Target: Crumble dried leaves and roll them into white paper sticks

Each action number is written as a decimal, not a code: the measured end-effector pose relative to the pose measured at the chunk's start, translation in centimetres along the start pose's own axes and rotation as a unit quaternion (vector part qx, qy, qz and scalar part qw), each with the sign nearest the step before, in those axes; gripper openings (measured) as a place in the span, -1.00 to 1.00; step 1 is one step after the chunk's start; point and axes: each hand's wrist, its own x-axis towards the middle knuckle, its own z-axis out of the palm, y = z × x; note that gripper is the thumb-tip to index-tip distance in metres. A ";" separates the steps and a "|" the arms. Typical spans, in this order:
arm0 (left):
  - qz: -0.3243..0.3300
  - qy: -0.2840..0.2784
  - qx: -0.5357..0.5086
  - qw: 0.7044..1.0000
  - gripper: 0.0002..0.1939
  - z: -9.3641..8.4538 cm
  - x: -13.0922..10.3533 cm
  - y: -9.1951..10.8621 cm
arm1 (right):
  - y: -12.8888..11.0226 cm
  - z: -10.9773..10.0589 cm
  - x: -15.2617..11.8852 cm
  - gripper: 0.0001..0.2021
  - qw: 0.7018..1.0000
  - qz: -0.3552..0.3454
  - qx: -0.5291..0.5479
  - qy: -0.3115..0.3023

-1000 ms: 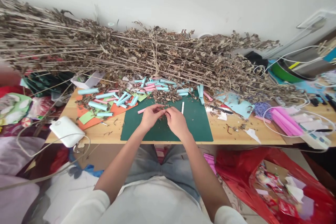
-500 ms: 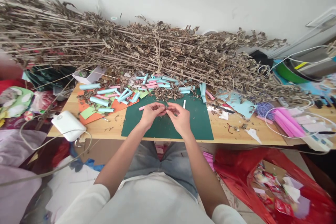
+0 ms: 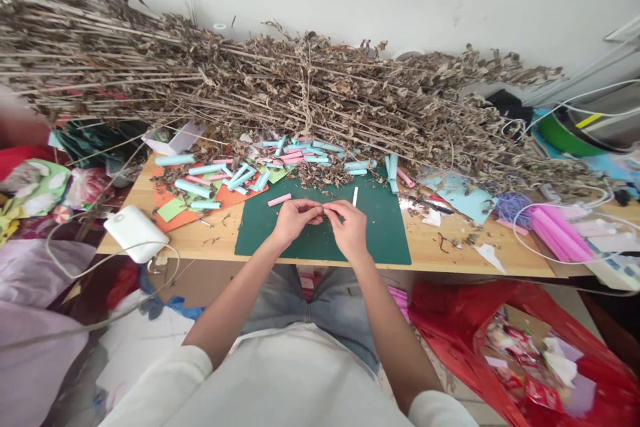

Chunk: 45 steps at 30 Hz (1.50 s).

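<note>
Over the green cutting mat (image 3: 385, 237), my left hand (image 3: 296, 220) and my right hand (image 3: 349, 221) meet at the fingertips. Both are closed in a pinch; whatever lies between the fingers is too small and hidden to name. A pink paper roll (image 3: 279, 200) rests on the mat just beyond my left hand. Past my right hand a short white stick-like piece (image 3: 355, 197) lies on the mat. Crumbled dry leaves (image 3: 325, 175) form a heap at the mat's far edge, beside several blue paper rolls (image 3: 241, 177) and pink ones.
A long bundle of dried leafy stalks (image 3: 280, 87) spans the back of the wooden table (image 3: 215, 243). At left sits a white power bank (image 3: 136, 233) with a cable. Purple shredded strands (image 3: 513, 210) and pink sheets (image 3: 560, 232) lie right, above a red bag (image 3: 450, 320) of scraps.
My fingers have drawn closer together and flattened, still pinching. The pink roll beside my left hand shows more fully. The whole view has shifted slightly.
</note>
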 end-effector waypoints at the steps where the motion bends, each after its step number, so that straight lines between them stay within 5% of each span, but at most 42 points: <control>1: 0.002 0.000 0.012 1.000 -0.60 0.0 0.0 -0.1 | 0.2 0.1 -0.1 -0.80 1.000 -0.008 -0.014 0.007; 10: 0.087 0.000 0.154 0.984 -0.73 -0.2 0.0 -0.9 | 0.2 0.2 -0.5 -0.75 0.991 -0.028 -0.128 -0.031; 19: 0.020 0.041 0.053 0.998 -0.64 -0.2 0.2 -1.0 | 1.9 -0.7 -0.1 -0.80 0.995 0.000 -0.093 -0.043; 32: 0.011 -0.001 0.028 1.000 -0.65 -0.1 0.1 -0.6 | 0.7 -0.3 0.3 -0.83 0.998 -0.012 -0.020 -0.050; 38: 0.045 -0.008 0.142 0.989 -0.75 -0.2 0.1 -0.6 | 1.0 -0.4 0.1 -0.82 0.992 -0.038 -0.100 -0.067; 45: 0.121 0.008 0.320 0.940 -0.88 0.9 -0.3 0.5 | 0.3 0.4 -0.6 -0.83 0.964 -0.059 -0.256 -0.039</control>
